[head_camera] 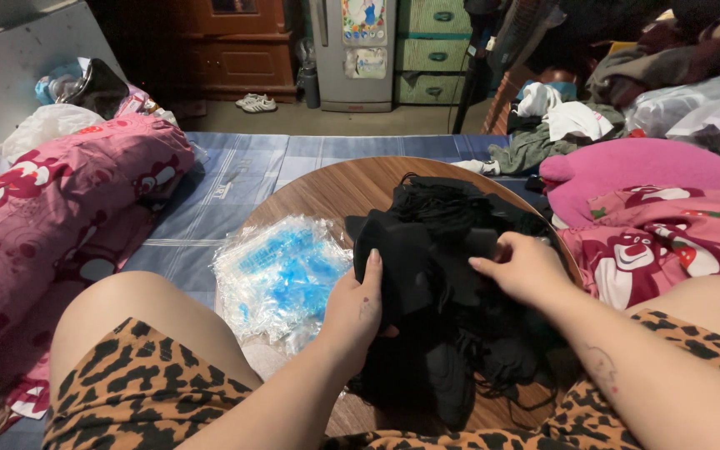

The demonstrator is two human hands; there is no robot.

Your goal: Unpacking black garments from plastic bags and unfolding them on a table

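Both forearms rise from the lower frame; left hand [353,310] and right hand [525,267] curl, fingers bent, at centre.

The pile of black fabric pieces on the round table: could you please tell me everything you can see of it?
The pile of black fabric pieces is a loose heap of soft, matte cloth with thin black cords trailing from it, possibly face masks. It lies on the round wooden table, right of a heap of clear plastic wrappers with blue inside. The left hand grips one folded piece at its left edge; the right hand rests on top, fingers pinching the fabric.
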